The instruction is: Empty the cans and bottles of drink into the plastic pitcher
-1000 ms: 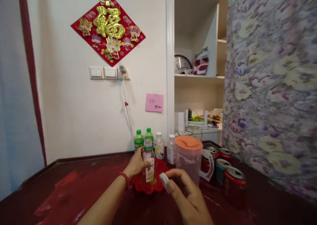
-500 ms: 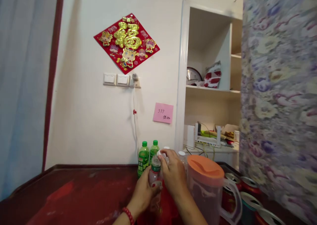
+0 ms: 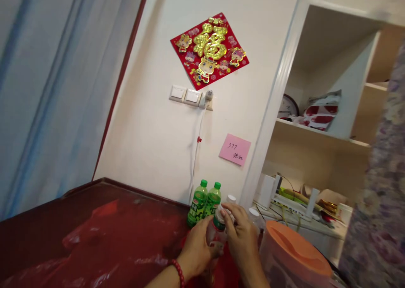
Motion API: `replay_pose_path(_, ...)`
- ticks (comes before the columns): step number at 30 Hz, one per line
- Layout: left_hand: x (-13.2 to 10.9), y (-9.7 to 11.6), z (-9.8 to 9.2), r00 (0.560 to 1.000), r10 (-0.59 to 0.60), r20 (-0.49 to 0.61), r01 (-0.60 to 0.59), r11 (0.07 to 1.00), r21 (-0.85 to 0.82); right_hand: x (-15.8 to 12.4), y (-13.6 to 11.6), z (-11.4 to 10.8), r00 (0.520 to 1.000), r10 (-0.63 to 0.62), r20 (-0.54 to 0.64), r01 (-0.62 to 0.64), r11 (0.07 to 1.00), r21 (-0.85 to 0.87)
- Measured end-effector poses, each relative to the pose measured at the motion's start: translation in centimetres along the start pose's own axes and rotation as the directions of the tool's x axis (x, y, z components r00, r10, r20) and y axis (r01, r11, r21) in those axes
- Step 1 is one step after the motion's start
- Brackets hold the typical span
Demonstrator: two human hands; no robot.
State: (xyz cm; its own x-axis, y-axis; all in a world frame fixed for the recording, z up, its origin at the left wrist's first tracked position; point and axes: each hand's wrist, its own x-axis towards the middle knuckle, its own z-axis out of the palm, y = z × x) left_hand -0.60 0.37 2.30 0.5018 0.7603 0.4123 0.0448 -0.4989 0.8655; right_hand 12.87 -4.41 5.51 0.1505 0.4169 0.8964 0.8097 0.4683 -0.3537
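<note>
My left hand (image 3: 198, 248) is wrapped round a clear plastic bottle (image 3: 214, 236) with a green band at its neck, held upright. At the bottle's top, the fingers of my right hand (image 3: 243, 235) pinch a white cap (image 3: 219, 212), which sits on the mouth. Fingers partly cover the cap and the bottle's label. Just behind stand two green drink bottles (image 3: 198, 203) with green caps. Farther right, two white-capped clear bottles (image 3: 253, 214) show partly behind my right hand.
A pitcher with an orange lid (image 3: 299, 248) stands close to my right forearm. Crumpled red plastic (image 3: 104, 241) covers the dark red table at left. Behind are the wall with a pink note (image 3: 235, 149) and a shelf unit holding a white router (image 3: 289, 203).
My right hand has brought the white cap from beside the bottle's mouth onto it. The view has turned and tilted, so the cans at right are out of sight.
</note>
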Motion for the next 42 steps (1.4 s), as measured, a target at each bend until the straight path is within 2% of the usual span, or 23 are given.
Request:
replay_pose_path(4, -0.2, -0.4, 0.1, 1.000, 0.014, -0.003, -0.014, 1.000, 0.017, 0.0, 0.0, -0.3, 0.998, -0.067, 0.002, 0.067, 0.996, -0.052)
replay_pose_path(9, -0.3, -0.5, 0.2, 1.000, 0.014, 0.000, -0.014, 0.999, 0.048, 0.1, -0.2, -0.8, 0.999, 0.007, 0.034, -0.006, 1.000, -0.017)
replay_pose_path(13, -0.4, -0.5, 0.2, 0.999, 0.034, 0.004, -0.034, 0.997, 0.065, 0.2, -0.8, -1.5, 0.993, 0.068, 0.093, -0.058, 0.993, -0.103)
replay_pose_path(20, -0.5, -0.7, 0.4, 1.000, -0.021, -0.013, 0.023, 0.992, 0.121, 0.4, -0.7, -1.7, 0.987, 0.037, 0.159, -0.014, 0.990, -0.142)
replay_pose_path(28, -0.6, -0.1, -0.1, 1.000, 0.003, 0.022, -0.006, 0.989, 0.147, 0.3, -0.6, -1.8, 0.989, 0.083, 0.120, -0.060, 0.981, -0.187)
replay_pose_path(35, -0.5, -0.3, -0.1, 1.000, 0.004, 0.029, -0.008, 0.991, 0.131, 0.4, -0.6, -1.5, 0.994, 0.037, 0.107, -0.030, 0.997, -0.065)
replay_pose_path(42, -0.7, 0.0, -0.1, 0.999, 0.020, 0.032, -0.024, 0.990, 0.141, 0.5, -0.5, -1.8, 0.995, 0.004, 0.097, 0.003, 0.997, -0.078)
